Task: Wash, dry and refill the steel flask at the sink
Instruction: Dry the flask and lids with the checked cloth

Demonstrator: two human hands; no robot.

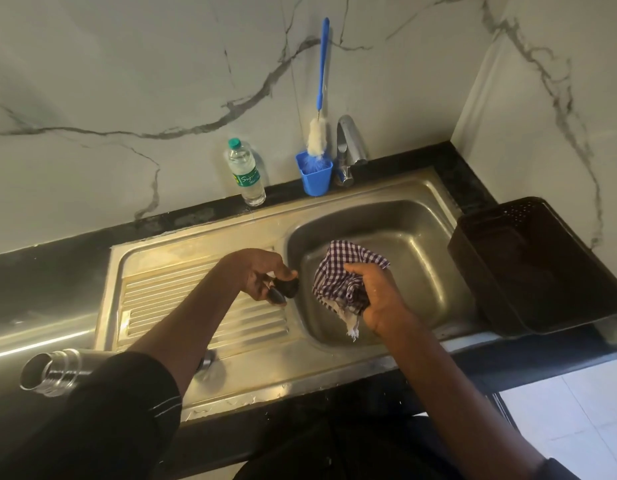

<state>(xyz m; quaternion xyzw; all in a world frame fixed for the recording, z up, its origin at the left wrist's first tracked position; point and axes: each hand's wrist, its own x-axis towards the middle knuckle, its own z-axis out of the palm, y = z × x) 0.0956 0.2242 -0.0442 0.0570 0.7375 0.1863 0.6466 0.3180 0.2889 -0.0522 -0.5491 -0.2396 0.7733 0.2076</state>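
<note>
Lying uncapped, flask (52,372) sits behind left hand (262,275).

We're in a home kitchen here, no doubt about it. There's a steel sink (386,237) set into a black stone counter (58,268), with a ridged draining board (196,299) on its left. A chrome tap (348,147) stands at the far edge, against white marble-look wall tiles (127,81). Beside the tap, a blue cup (314,178) holds a long bottle brush (319,98), a plastic water bottle (246,173) stands just left of it, and a dark dish tub (542,271) sits on the right.
</note>
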